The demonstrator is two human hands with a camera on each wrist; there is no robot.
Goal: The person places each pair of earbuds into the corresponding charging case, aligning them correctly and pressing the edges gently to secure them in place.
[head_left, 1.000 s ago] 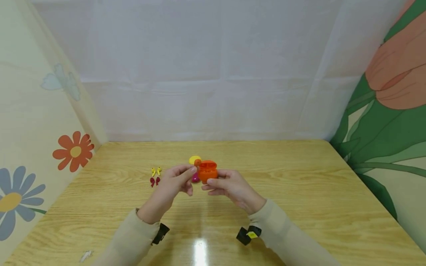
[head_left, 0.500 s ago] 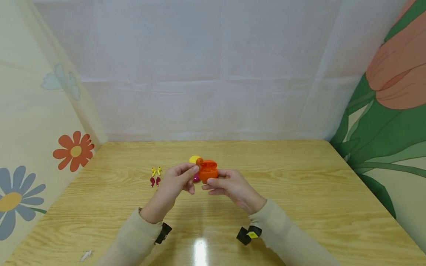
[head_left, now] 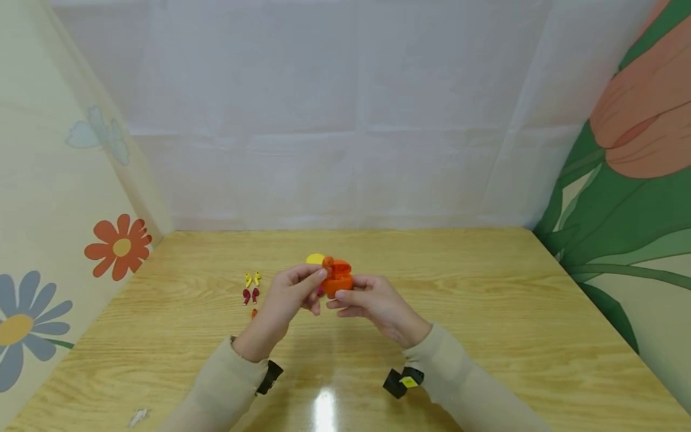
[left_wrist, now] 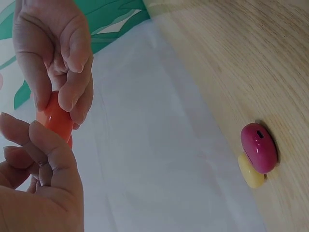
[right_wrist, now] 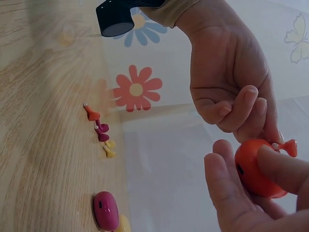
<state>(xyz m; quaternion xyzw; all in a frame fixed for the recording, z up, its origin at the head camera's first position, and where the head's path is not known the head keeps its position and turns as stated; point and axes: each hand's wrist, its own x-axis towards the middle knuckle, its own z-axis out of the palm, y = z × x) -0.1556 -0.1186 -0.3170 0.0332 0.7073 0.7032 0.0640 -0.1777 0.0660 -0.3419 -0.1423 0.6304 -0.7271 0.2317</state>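
In the head view my right hand grips an orange earbud case above the table, its lid standing up. My left hand pinches an orange earbud between thumb and forefinger, right at the left side of the raised lid. From the right wrist, that earbud shows its stem toward the left fingertips, just beyond the case. The right thumb lies across the case and the other fingers support it from the opposite side. In the left wrist view, fingers cover much of the case.
A magenta case and a yellow case lie behind the hands. To the left are a yellow earbud pair, a dark red pair and one orange earbud. A white wall backs the wooden table.
My left hand has moved slightly right, bringing the orange earbud from beside the case to overlap its raised lid. The lone orange earbud on the table now shows past the left wrist.
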